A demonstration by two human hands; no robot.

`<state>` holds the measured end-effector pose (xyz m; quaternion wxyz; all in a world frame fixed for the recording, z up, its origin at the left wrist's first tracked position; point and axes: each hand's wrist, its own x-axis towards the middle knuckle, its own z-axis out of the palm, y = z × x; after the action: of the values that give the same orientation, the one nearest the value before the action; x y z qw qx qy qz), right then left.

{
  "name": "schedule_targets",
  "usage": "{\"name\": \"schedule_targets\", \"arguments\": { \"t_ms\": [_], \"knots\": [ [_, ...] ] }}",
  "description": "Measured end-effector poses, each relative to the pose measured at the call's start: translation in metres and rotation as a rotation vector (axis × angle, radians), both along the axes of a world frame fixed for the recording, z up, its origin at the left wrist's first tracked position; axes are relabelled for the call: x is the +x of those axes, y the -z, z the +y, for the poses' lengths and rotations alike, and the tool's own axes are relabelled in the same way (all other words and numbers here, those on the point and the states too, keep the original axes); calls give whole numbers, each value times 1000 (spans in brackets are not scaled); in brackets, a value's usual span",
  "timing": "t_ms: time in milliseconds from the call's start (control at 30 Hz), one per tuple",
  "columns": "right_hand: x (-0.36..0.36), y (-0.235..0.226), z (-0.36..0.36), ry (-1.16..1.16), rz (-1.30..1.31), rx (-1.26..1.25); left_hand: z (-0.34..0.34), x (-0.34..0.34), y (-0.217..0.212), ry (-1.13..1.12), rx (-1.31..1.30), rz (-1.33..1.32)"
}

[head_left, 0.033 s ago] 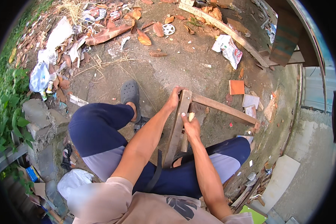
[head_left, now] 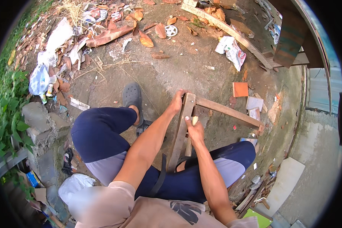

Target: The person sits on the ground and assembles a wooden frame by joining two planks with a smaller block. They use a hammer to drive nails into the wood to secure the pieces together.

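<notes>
A wooden frame (head_left: 181,127) of joined brown bars stands between my legs, with one bar (head_left: 228,111) running off to the right from its far corner. My left hand (head_left: 175,102) grips that far corner from the left side, its fingertips partly hidden behind the wood. Just inside the frame, my right hand (head_left: 195,132) is closed around a pale, rounded, handle-like piece (head_left: 195,121); its thumb lies along the top. The rest of that piece is hidden by the hand. Below the hand, a short light-brown wooden piece (head_left: 188,147) shows beside the frame's left bar.
An orange tile (head_left: 240,89) and pale tile pieces (head_left: 254,102) lie right of the frame. Farther off are a crumpled white packet (head_left: 231,51) and a long timber (head_left: 226,28). Plastic litter and dry leaves spread at far left, above broken concrete blocks (head_left: 38,119). A wall borders the right.
</notes>
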<state>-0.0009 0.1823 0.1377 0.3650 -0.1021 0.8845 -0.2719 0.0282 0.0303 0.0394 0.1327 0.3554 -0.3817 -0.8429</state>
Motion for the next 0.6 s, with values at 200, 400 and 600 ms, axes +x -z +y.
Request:
{"name": "schedule_targets", "arguments": {
  "t_ms": [200,400,600],
  "knots": [
    [-7,-7,-1,106,-217,-74,13,-4,15,-61,-156,35],
    [-15,4,0,-119,45,92,6,-10,15,-168,-3,10],
    [-17,-66,-12,-68,157,-154,6,-3,11,-176,65,92]
  ]
}}
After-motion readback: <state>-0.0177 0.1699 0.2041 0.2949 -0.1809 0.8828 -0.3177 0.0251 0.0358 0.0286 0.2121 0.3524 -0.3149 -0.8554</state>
